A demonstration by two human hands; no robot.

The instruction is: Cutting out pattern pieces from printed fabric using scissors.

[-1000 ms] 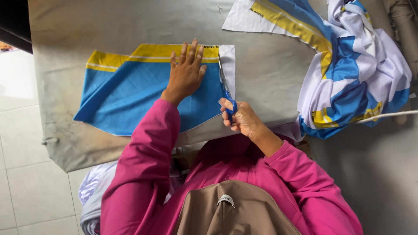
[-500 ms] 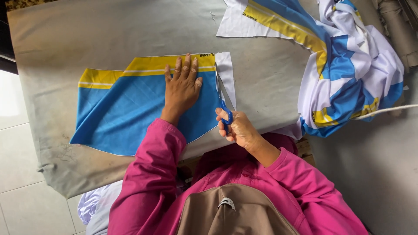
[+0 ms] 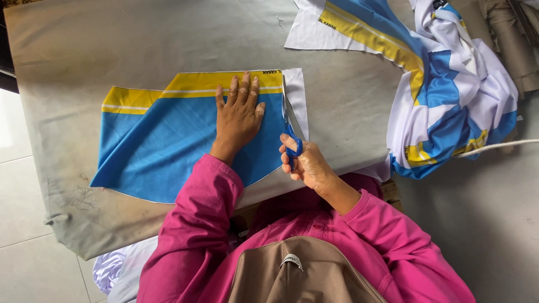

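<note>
A blue cloth panel (image 3: 168,146) with a yellow and white band along its far edge lies flat on the grey table cover (image 3: 140,45). My left hand (image 3: 240,115) presses flat on it, fingers spread, near its right side. My right hand (image 3: 306,165) grips blue-handled scissors (image 3: 291,134), whose blades run along the line between the blue panel and a white strip (image 3: 297,101) at its right edge.
A heap of blue, white and yellow printed cloth (image 3: 449,95) lies at the far right of the table, trailing off its edge. Pale cloth (image 3: 112,269) hangs below the table's near edge. White floor tiles (image 3: 17,185) show at the left, grey floor at the right.
The view has shifted, so the panel sits lower and more to the right in the picture. My left hand stays flat on the cloth and my right hand keeps the scissors at the white strip.
</note>
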